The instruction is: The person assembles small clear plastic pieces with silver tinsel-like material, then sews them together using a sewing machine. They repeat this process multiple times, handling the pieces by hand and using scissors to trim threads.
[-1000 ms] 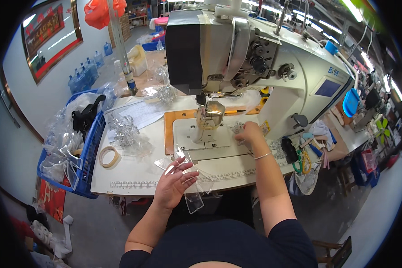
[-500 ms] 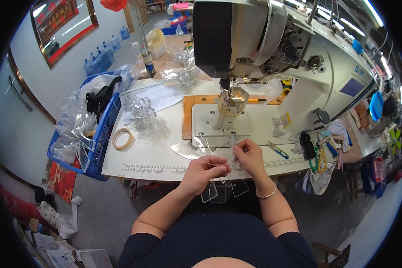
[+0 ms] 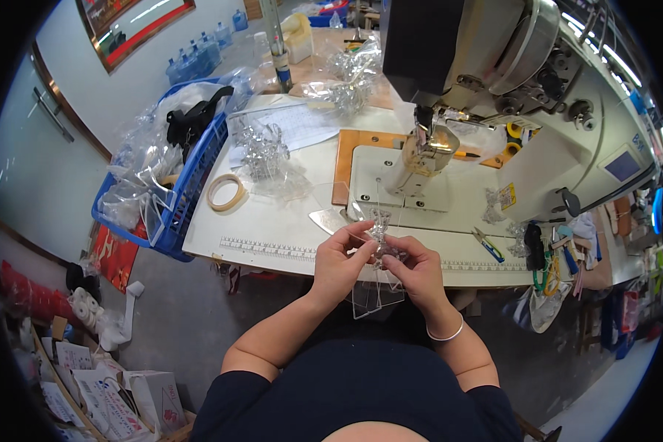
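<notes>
Before the post-bed sewing machine (image 3: pixel 486 88), my two hands are close together at the table's front edge. The fingertips of my left hand (image 3: pixel 342 258) are closed on a bundle of clear plastic pieces (image 3: pixel 376 300). My right hand (image 3: pixel 420 271) pinches the same bundle from the other side, thumb bent over it. Thin straight-edged flaps hang below the fingers, past the table edge. Above the fingers, a crumpled, shiny part of the bundle reaches toward the machine's post (image 3: pixel 418 166). Transparency makes its exact shape hard to read.
Left on the white table (image 3: pixel 287 228) lie a roll of tape (image 3: pixel 226 192) and crumpled clear plastic (image 3: pixel 265 158). A blue basket (image 3: pixel 188 191) full of plastic stands beyond the left edge. Thread snips (image 3: pixel 488 245) and hanging tools (image 3: pixel 535 247) are at the right.
My right hand has come down and in beside my left, and the clear bundle is now gathered between both. The view has turned, shifting the table and machine rightward.
</notes>
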`<action>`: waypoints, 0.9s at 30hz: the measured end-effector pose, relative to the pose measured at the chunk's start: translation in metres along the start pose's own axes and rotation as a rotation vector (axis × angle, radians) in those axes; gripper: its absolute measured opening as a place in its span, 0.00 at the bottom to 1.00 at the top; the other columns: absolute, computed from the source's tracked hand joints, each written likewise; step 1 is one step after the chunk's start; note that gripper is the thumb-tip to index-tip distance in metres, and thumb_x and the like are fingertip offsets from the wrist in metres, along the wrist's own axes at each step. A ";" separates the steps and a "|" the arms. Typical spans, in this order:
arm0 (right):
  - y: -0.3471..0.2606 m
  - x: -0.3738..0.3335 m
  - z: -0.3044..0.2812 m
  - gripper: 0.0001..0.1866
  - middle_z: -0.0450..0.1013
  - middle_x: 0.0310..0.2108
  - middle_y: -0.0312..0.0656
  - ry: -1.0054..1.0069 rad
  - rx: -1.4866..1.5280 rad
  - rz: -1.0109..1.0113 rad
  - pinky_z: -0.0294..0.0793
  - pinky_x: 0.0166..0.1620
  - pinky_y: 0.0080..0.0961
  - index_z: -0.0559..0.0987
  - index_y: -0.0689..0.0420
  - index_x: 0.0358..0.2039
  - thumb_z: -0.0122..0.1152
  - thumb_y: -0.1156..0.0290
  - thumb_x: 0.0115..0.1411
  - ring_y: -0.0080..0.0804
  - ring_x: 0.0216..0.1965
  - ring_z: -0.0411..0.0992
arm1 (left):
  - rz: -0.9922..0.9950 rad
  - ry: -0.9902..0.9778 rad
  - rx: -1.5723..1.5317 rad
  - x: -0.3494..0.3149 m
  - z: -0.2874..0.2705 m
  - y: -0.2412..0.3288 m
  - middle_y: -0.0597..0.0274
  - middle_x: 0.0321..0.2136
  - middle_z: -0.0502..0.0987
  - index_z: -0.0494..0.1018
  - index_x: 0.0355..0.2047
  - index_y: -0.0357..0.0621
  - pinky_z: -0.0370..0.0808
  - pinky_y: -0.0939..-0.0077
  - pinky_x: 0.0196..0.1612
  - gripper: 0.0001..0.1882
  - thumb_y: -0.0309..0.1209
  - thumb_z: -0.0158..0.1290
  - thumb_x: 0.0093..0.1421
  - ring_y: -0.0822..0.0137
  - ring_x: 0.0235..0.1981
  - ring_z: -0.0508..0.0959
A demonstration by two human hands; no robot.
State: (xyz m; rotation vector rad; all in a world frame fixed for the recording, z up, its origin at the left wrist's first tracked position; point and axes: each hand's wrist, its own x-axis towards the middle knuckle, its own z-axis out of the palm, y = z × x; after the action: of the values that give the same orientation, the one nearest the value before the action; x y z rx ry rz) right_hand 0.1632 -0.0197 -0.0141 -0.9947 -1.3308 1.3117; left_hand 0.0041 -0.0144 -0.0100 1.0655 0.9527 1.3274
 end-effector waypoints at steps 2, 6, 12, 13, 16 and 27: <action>0.003 0.000 0.003 0.15 0.73 0.38 0.38 0.006 0.114 -0.024 0.73 0.41 0.18 0.76 0.63 0.44 0.59 0.82 0.54 0.22 0.37 0.72 | -0.009 0.026 -0.015 -0.001 0.001 0.001 0.63 0.30 0.74 0.69 0.47 0.33 0.74 0.82 0.36 0.17 0.22 0.54 0.57 0.76 0.29 0.74; 0.010 0.000 0.005 0.15 0.74 0.38 0.40 0.029 0.249 -0.017 0.73 0.43 0.18 0.75 0.64 0.44 0.58 0.84 0.55 0.22 0.38 0.73 | -0.020 0.064 -0.062 -0.002 0.003 0.001 0.61 0.29 0.75 0.70 0.44 0.33 0.75 0.82 0.35 0.15 0.22 0.55 0.56 0.74 0.29 0.75; 0.010 0.002 0.005 0.15 0.74 0.38 0.40 0.022 0.219 -0.009 0.74 0.45 0.21 0.75 0.65 0.43 0.58 0.85 0.54 0.25 0.39 0.73 | -0.006 0.086 -0.075 -0.002 0.003 0.001 0.60 0.28 0.75 0.69 0.42 0.33 0.76 0.81 0.35 0.14 0.21 0.55 0.56 0.73 0.28 0.77; 0.010 0.001 0.006 0.14 0.74 0.38 0.40 0.023 0.227 -0.021 0.74 0.44 0.20 0.76 0.64 0.43 0.58 0.85 0.54 0.24 0.38 0.73 | -0.004 0.088 -0.086 -0.002 0.004 0.001 0.60 0.28 0.75 0.69 0.42 0.32 0.76 0.82 0.35 0.14 0.21 0.55 0.56 0.73 0.28 0.77; 0.012 0.002 0.006 0.13 0.75 0.38 0.40 0.022 0.261 -0.025 0.74 0.44 0.19 0.76 0.64 0.42 0.58 0.85 0.55 0.24 0.38 0.73 | -0.003 0.093 -0.075 -0.001 0.004 0.000 0.61 0.27 0.76 0.70 0.42 0.32 0.76 0.83 0.34 0.14 0.22 0.56 0.55 0.74 0.29 0.77; 0.014 0.003 0.005 0.13 0.74 0.38 0.44 0.054 0.442 0.028 0.76 0.46 0.26 0.76 0.67 0.42 0.57 0.86 0.54 0.29 0.40 0.74 | 0.017 0.069 -0.027 0.002 0.004 -0.002 0.62 0.27 0.77 0.71 0.42 0.33 0.75 0.84 0.34 0.14 0.23 0.57 0.55 0.76 0.29 0.77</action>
State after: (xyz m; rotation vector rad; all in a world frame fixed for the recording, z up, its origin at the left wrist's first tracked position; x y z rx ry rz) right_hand 0.1562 -0.0171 -0.0274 -0.7355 -0.9304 1.5045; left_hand 0.0085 -0.0129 -0.0110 1.0147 0.9757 1.3955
